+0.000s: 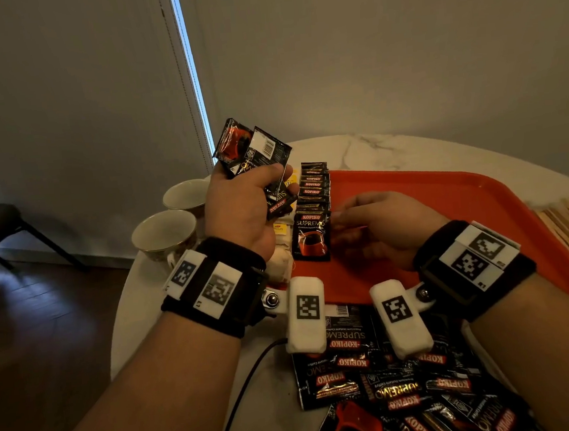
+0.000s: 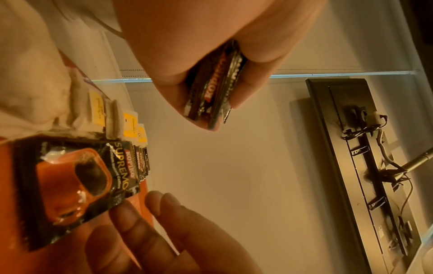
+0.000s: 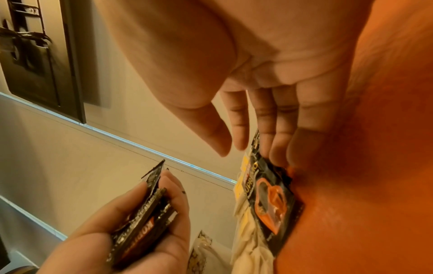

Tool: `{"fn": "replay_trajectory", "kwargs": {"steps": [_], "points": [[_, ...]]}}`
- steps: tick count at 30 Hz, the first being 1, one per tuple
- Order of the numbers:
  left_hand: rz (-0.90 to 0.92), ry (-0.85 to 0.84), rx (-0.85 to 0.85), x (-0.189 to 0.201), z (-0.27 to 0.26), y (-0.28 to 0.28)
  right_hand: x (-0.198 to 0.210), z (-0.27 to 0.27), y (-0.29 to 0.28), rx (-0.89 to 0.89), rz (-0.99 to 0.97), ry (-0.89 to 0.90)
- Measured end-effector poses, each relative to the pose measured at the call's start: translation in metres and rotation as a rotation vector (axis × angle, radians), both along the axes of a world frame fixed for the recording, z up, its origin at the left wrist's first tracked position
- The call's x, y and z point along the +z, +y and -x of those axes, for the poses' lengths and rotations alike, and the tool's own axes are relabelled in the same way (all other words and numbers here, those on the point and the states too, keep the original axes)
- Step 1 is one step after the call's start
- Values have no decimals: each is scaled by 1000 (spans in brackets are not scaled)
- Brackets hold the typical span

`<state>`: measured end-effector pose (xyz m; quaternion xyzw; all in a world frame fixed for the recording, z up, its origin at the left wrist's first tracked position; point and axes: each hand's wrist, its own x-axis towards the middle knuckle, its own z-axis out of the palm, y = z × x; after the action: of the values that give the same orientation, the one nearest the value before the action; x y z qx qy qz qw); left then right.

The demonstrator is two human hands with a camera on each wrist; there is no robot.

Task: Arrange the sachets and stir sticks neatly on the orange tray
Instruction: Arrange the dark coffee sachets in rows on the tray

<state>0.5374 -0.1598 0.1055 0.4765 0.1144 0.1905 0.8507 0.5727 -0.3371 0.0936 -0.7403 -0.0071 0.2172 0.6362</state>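
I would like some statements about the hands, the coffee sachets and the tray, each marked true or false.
1. The left hand holds a bunch of sachets above the table. True.
2. The right hand holds a stir stick. False: its straight fingers touch the nearest sachet of the row on the orange tray.
3. The sachets on the tray lie in an overlapping row along its left side. True.
4. The two cups stand on the tray. False: they stand on the table, left of it.
5. Loose sachets lie on the table in front of the tray. True.
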Motion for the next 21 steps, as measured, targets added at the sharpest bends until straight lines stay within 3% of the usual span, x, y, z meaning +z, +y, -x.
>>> {"fn": "replay_trajectory", "kwargs": {"steps": [21], "points": [[22,12,1,-3,-5,2,-1,7,-1,-11,11,70]]}}
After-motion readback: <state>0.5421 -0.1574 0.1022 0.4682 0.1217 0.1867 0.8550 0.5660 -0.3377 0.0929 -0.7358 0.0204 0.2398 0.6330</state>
